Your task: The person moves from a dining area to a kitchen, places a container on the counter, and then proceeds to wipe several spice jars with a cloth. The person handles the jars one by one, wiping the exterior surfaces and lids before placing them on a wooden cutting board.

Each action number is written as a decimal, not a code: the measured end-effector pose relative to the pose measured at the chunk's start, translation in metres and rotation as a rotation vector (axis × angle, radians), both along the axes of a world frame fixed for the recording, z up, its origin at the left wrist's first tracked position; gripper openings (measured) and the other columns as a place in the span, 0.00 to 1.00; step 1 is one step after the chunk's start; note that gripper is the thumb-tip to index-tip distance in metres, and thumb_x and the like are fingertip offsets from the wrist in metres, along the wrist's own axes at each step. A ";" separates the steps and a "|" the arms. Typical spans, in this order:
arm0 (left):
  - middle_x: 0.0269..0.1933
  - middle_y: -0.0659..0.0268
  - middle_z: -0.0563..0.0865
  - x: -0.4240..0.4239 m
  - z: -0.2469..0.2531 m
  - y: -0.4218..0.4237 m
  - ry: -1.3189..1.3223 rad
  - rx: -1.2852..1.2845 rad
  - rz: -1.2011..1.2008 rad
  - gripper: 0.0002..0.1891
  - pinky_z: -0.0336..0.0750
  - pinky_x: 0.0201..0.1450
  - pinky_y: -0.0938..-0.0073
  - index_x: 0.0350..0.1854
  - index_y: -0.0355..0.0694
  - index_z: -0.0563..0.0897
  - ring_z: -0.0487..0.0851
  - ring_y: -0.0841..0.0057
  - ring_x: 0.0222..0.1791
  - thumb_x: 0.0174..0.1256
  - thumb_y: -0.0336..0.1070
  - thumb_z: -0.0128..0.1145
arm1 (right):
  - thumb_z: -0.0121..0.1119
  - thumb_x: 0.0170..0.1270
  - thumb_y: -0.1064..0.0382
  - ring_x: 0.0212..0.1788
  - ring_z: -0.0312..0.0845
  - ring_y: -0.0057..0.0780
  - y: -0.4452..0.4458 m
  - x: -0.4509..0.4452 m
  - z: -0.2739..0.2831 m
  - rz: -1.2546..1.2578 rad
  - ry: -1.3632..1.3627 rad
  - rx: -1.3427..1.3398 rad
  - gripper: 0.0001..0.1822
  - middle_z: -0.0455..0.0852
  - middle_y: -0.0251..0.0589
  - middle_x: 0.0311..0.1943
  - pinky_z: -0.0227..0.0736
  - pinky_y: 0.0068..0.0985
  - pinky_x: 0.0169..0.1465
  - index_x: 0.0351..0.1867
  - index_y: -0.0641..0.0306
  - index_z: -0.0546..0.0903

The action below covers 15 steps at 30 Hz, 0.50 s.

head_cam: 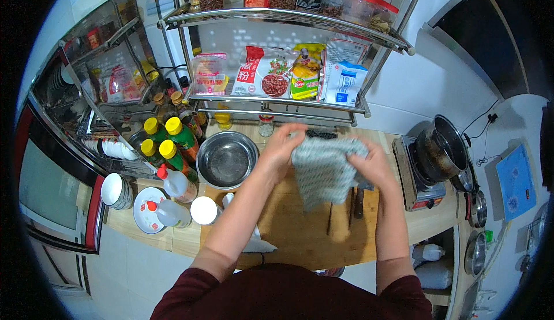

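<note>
A patterned green-and-white cloth [324,168], blurred, hangs above the wooden cutting board [298,229]. Its upper right part is gripped by my right hand [373,162]. My left hand [283,144] is at the cloth's upper left corner, fingers curled; whether it pinches the cloth is hard to tell. Below the cloth, a dark-handled knife [359,203] and a pair of thin dark sticks [330,220] lie on the board. An empty steel basin [227,160] stands left of my left hand.
Bottles with yellow caps [174,126], white plastic bottles [175,214], a plate [143,201] and stacked bowls [113,190] stand at left. A gas stove [422,194] with a dark pot [441,151] is at right. A metal rack [281,13] with jars and packets overhangs the back.
</note>
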<state>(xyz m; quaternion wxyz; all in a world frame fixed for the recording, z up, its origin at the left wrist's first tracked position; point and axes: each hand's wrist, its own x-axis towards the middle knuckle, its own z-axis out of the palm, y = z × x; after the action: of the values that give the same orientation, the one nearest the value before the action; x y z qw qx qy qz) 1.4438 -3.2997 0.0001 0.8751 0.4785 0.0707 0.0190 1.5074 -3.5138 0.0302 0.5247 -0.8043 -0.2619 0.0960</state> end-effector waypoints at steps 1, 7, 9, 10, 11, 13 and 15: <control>0.37 0.65 0.78 0.014 0.017 -0.003 -0.108 0.022 0.031 0.13 0.74 0.35 0.75 0.48 0.40 0.72 0.78 0.79 0.35 0.61 0.33 0.51 | 0.56 0.44 0.70 0.39 0.70 0.21 -0.001 0.010 0.017 -0.066 0.056 -0.029 0.15 0.75 0.35 0.34 0.66 0.22 0.46 0.39 0.64 0.75; 0.36 0.66 0.78 0.077 0.106 0.015 -0.358 0.553 0.248 0.15 0.73 0.35 0.77 0.46 0.37 0.73 0.76 0.79 0.34 0.56 0.34 0.53 | 0.51 0.45 0.74 0.41 0.70 0.24 0.034 0.089 0.093 -0.218 -0.355 0.306 0.19 0.75 0.37 0.36 0.63 0.20 0.48 0.42 0.63 0.71; 0.37 0.65 0.79 0.099 0.118 0.023 -0.505 0.807 0.394 0.15 0.72 0.35 0.76 0.45 0.36 0.74 0.75 0.79 0.34 0.55 0.35 0.53 | 0.52 0.45 0.72 0.44 0.71 0.27 0.050 0.106 0.117 -0.243 -0.410 0.301 0.18 0.76 0.40 0.39 0.63 0.22 0.50 0.43 0.66 0.72; 0.37 0.64 0.79 0.105 0.127 0.024 -0.567 0.938 0.478 0.15 0.72 0.35 0.76 0.45 0.36 0.74 0.76 0.79 0.34 0.55 0.35 0.53 | 0.58 0.47 0.65 0.45 0.73 0.32 0.053 0.120 0.125 -0.289 -0.566 0.223 0.20 0.78 0.45 0.42 0.65 0.25 0.50 0.44 0.68 0.73; 0.37 0.64 0.79 0.110 0.135 0.023 -0.629 1.069 0.563 0.15 0.72 0.36 0.76 0.45 0.36 0.74 0.76 0.80 0.33 0.54 0.35 0.53 | 0.60 0.47 0.62 0.46 0.73 0.33 0.056 0.130 0.133 -0.318 -0.612 0.189 0.22 0.78 0.46 0.42 0.65 0.25 0.50 0.45 0.67 0.73; 0.41 0.61 0.78 0.118 0.143 0.025 -0.661 1.293 0.695 0.16 0.71 0.43 0.72 0.45 0.37 0.74 0.76 0.72 0.41 0.52 0.34 0.54 | 0.62 0.47 0.55 0.46 0.74 0.37 0.066 0.147 0.150 -0.362 -0.701 0.119 0.25 0.79 0.48 0.42 0.66 0.27 0.50 0.46 0.67 0.74; 0.44 0.62 0.78 0.134 0.143 0.030 -0.796 1.487 0.819 0.17 0.69 0.48 0.70 0.46 0.39 0.74 0.75 0.68 0.46 0.52 0.34 0.54 | 0.60 0.47 0.42 0.49 0.73 0.41 0.069 0.166 0.161 -0.422 -0.806 -0.009 0.33 0.78 0.51 0.44 0.66 0.31 0.51 0.49 0.64 0.73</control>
<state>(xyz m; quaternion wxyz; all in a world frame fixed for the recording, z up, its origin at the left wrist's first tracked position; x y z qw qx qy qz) 1.5774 -3.2700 0.1428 0.2297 0.8112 -0.1012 0.5282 1.6733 -3.4446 0.1911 0.3853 -0.8155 -0.2751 -0.3329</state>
